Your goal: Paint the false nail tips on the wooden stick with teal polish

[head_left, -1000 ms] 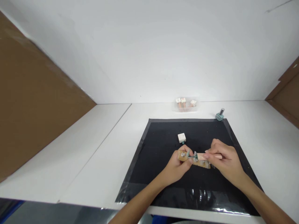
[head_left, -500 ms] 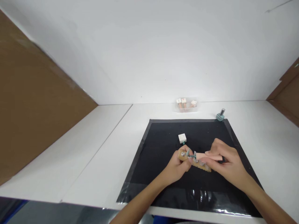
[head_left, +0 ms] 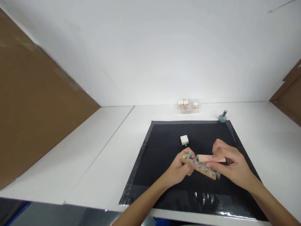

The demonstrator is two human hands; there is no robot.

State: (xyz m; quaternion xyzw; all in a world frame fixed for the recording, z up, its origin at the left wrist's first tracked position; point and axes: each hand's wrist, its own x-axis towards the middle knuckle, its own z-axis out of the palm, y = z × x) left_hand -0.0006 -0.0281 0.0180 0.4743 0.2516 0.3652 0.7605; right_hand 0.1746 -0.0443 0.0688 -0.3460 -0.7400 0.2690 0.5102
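My left hand (head_left: pixel 179 169) is closed around the left end of a tan wooden strip (head_left: pixel 204 169) that carries several silver bolt heads. The strip is held a little above a black mat (head_left: pixel 162 147) and slants down to the right. My right hand (head_left: pixel 229 163) pinches a pale pink bar (head_left: pixel 208 158) that reaches left to a small teal piece at the strip's left end. A small white square block (head_left: pixel 184 139) with a teal stub lies on the mat just beyond my hands.
A clear tray (head_left: pixel 188 106) with pink-and-white parts stands by the back wall. A teal-based tool with a grey handle (head_left: pixel 222 116) sits at the mat's far right corner. Brown cardboard panels (head_left: pixel 35 103) flank the white table.
The wooden strip has tilted further, and its right end with bolts has come out from under my right hand. Both hands have kept their grip.
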